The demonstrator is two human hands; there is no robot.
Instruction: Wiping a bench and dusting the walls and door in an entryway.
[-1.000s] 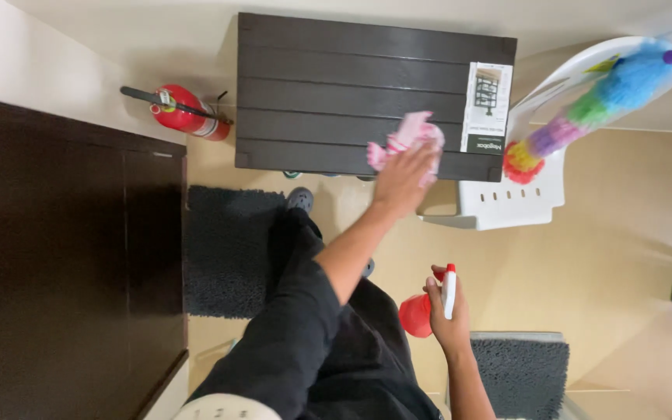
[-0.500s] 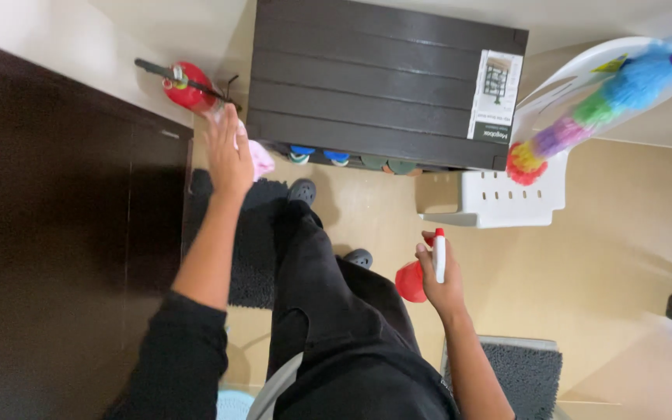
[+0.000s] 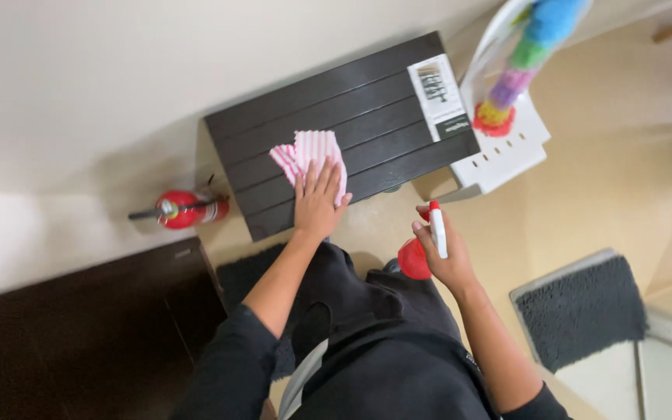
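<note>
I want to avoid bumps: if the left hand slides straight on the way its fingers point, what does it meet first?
The left hand lies flat on the pink striped cloth on the dark slatted shelf top. Its fingers point toward the pale wall. Going on, it would cross more cloth and slats, then probably reach the wall.

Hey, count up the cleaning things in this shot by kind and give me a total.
Striped cloth under the left hand: 1
Red spray bottle in the right hand: 1
Multicoloured duster: 1
Grey mats: 2, one by the right arm and one by the left arm
Total: 5
</note>
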